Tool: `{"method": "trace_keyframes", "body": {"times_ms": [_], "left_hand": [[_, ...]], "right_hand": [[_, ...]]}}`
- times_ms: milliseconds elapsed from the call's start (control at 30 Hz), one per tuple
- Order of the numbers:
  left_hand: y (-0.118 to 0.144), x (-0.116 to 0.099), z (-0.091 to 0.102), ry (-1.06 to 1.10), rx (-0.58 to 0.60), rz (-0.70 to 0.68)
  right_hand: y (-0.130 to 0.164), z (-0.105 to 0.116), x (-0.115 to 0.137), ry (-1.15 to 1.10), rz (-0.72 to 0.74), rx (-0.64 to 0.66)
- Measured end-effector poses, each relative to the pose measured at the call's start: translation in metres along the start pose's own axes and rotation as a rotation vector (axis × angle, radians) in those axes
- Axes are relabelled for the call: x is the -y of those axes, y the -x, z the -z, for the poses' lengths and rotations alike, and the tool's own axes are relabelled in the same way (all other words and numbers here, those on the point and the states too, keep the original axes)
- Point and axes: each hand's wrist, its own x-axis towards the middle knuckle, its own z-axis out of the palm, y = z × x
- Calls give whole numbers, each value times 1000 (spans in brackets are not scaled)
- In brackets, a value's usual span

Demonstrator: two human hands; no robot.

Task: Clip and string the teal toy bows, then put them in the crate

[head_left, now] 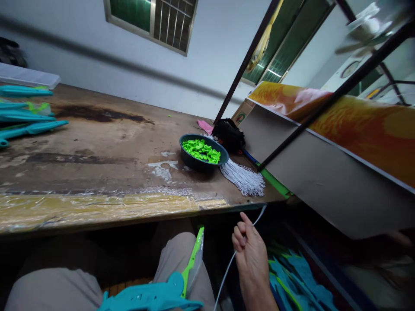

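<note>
Below the table edge on the right is my right hand (251, 255), its index finger extended and its other fingers curled. A thin white cord (229, 264) passes at these fingers, running up to the table edge and down past my knee. Over my lap lies a teal plastic piece (147, 297) with a bright green arm (193, 261) and a clear part along it. I cannot see my left hand. On the table stands a dark round bowl (202, 167) of small green plastic parts (201, 150). A bundle of white cords (244, 178) lies beside it.
Several teal pieces (29, 127) lie at the table's left, by a whitish lid (29, 75). More teal and green pieces (300, 278) fill a dark container at lower right. A black bag (228, 134), a metal frame (292, 139) and a large cardboard panel (327, 172) stand right.
</note>
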Motion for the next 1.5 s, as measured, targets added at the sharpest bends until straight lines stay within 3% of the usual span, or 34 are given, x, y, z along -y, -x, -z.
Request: {"method": "trace_keyframes", "body": {"times_ms": [100, 233, 333, 433, 700, 1067, 1500], "left_hand": [[-6, -22, -13, -137, -69, -61], [-50, -48, -31, -126, -308, -156], [-83, -51, -41, -25, -280, -89], [-97, -47, -44, 91, -184, 16], [-72, -44, -48, 389, 118, 118], [-76, -30, -55, 503, 60, 89], [-70, -35, -67, 502, 56, 50]], "right_hand": [[10, 0, 12, 187, 49, 98], [24, 6, 19, 619, 78, 406], [30, 8, 18, 772, 192, 486], [32, 5, 16, 881, 373, 525], [42, 4, 6, 1000, 576, 392], [62, 9, 6, 1274, 948, 344], [61, 10, -4, 1313, 995, 338]]}}
